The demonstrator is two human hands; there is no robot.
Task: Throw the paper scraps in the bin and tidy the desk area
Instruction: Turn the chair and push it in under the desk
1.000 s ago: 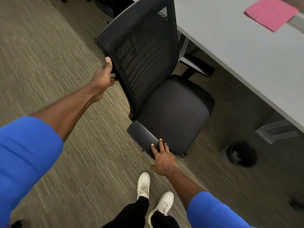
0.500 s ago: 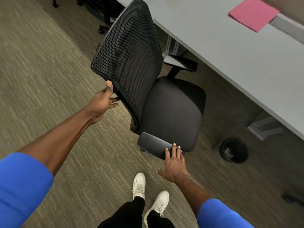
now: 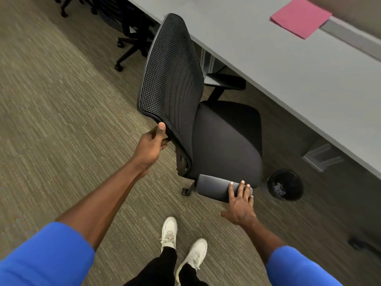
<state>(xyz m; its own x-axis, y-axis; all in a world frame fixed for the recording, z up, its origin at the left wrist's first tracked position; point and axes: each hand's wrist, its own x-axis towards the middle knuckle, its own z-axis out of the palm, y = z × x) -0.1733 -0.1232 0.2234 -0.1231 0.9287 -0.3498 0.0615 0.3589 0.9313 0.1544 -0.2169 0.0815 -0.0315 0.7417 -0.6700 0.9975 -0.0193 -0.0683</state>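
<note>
Carpet (image 3: pixel 61 104) underfoot, chair (image 3: pixel 224 137) beside grey desk (image 3: pixel 288 75).

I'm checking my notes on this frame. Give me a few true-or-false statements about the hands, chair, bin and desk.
1. The left hand grips the edge of the chair back. True.
2. The right hand is inside the bin. False: its fingers rest on the chair's near armrest.
3. The bin stands on the desk. False: it stands on the floor beside the chair.
4. A pink sheet lies on the desk. True.
5. The bin holds some scraps. True.
</note>
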